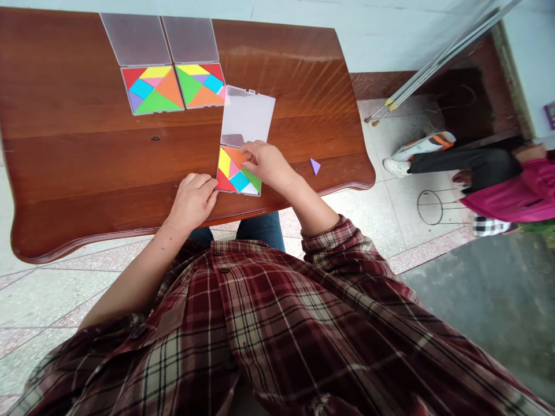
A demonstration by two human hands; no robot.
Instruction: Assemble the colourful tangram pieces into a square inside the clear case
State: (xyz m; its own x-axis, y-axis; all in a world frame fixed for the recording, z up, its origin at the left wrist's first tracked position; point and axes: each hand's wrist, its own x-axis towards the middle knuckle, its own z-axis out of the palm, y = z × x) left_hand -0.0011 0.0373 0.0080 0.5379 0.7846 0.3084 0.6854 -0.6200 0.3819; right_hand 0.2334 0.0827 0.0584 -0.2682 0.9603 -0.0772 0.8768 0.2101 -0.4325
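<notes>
An open plastic case (247,115) lies near the table's front edge, its clear lid folded back. Colored flat pieces fill most of its tray, among them a yellow piece (224,163) and a blue piece (240,181); a pale gap shows at the lower right. My left hand (193,199) rests at the tray's left side, fingers bent and close together, holding nothing that shows. Over the tray's upper right is my right hand (265,164), its fingertips on the orange and green pieces, fingers partly curled. A purple triangle (315,167) lies alone to the right.
Two more open cases with colored pieces, a left one (151,91) and a right one (200,85), lie at the back of the wooden table (87,173). To the right are a seated person (511,179), a wire stand (430,207) and leaning metal poles (416,72).
</notes>
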